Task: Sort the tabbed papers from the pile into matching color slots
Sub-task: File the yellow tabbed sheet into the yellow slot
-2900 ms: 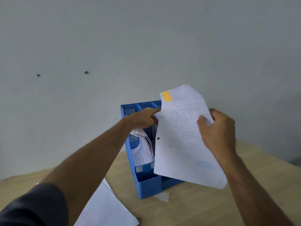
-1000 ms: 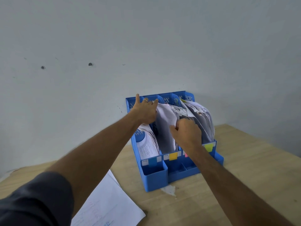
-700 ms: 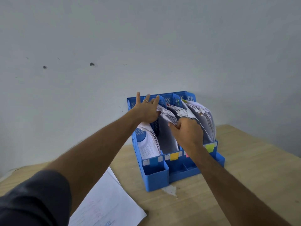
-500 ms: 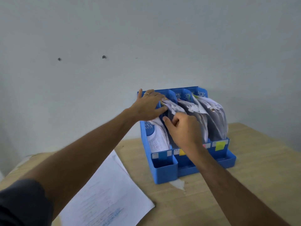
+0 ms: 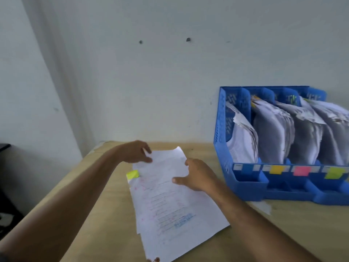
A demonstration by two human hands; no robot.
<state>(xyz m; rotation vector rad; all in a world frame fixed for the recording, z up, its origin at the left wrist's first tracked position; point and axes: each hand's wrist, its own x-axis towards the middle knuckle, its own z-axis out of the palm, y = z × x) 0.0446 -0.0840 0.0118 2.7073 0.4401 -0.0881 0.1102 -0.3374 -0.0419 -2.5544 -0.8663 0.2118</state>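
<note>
A pile of white papers [image 5: 170, 208] lies on the wooden table, with a yellow-green tab [image 5: 132, 174] sticking out at its upper left. My left hand [image 5: 135, 152] pinches the top sheet's far corner. Fingers spread, my right hand [image 5: 194, 175] rests on the pile's upper right part. To the right stands a blue file organiser [image 5: 245, 184] with several slots full of curled papers. Its front carries blue [image 5: 246, 168], orange-yellow [image 5: 276, 169], pink [image 5: 301, 170] and yellow-green [image 5: 333, 173] labels.
The wooden table [image 5: 105, 214] meets a pale wall behind it. A dark object [image 5: 5, 186] stands past the table's left edge. A scrap of white tape or paper [image 5: 263, 207] lies in front of the organiser.
Both hands left the organiser's slots and came down left to the pile on the table. The view swung left, so the organiser now sits at the right.
</note>
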